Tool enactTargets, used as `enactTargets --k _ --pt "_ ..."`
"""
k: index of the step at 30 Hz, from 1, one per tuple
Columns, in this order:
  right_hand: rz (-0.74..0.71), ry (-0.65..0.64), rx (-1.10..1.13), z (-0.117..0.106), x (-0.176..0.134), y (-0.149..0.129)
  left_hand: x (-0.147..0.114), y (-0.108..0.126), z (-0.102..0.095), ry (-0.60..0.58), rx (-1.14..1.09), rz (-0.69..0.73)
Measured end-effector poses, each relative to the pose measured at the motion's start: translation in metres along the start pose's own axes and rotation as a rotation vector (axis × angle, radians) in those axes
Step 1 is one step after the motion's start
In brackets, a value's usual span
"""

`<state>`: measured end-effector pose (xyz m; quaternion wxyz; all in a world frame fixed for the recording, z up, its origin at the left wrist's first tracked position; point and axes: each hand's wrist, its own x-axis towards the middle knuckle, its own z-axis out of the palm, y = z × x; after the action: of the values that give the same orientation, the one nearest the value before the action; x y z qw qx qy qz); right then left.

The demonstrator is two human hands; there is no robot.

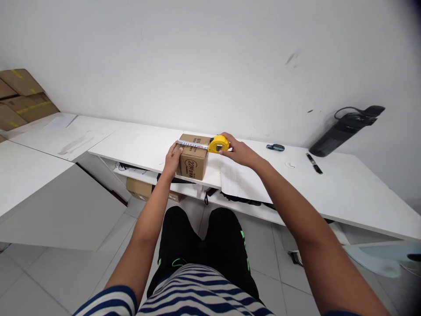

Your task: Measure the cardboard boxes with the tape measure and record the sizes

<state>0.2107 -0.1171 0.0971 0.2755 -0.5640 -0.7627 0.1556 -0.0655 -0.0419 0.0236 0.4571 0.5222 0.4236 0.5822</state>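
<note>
Tape measure (219, 141) drawn across a box (192, 169) on a white counter (144, 142) along a scuffed wall (204, 66).
Left hand (171, 161) grips the box's left edge; right hand (239, 152) clasps the tape's case. Cartons (29, 105) stack far left; another box (139, 188) sits under the counter, contents hidden.

Box (194, 153): cardboard, seemingly matt.
</note>
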Motion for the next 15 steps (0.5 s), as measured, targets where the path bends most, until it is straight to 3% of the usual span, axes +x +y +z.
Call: enactTargets --k 15 --pt "0.018 0.005 -0.010 0.0003 -0.0008 0.0001 -0.0011 0.0015 0.0024 0.004 -0.018 0.004"
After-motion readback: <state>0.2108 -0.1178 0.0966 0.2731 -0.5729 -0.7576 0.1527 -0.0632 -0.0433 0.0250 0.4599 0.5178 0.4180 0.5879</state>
